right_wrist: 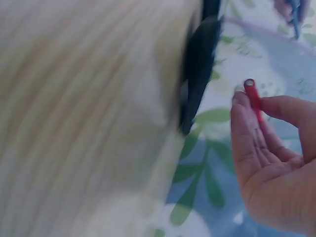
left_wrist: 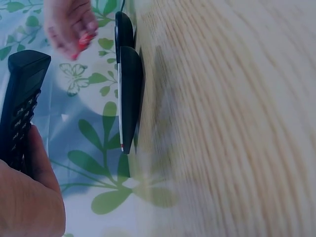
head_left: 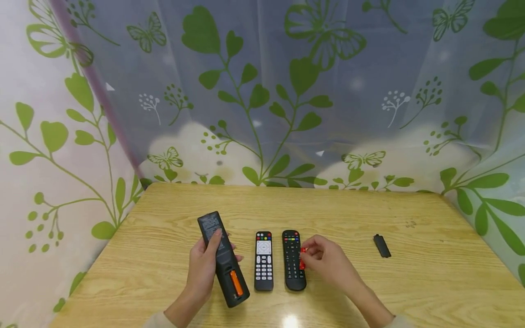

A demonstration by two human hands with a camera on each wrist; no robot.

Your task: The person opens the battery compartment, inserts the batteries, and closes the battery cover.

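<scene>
My left hand (head_left: 201,266) grips a large black remote control (head_left: 223,259), its back turned up toward the head camera. At the near end its battery compartment is uncovered, and an orange battery (head_left: 236,283) lies along the right side of it. In the left wrist view the keypad side of this remote (left_wrist: 22,113) shows. My right hand (head_left: 330,262) pinches a red battery (right_wrist: 253,98) between thumb and fingertips. It is held up near the right edge of a black remote with coloured buttons (head_left: 292,259); the fingers partly hide the battery.
A black remote with a white button panel (head_left: 264,262) lies between the hands, left of the other black one. Farther right on the wooden table (head_left: 328,209) is a small black battery cover (head_left: 382,245). A leaf-patterned curtain (head_left: 262,114) hangs behind the table.
</scene>
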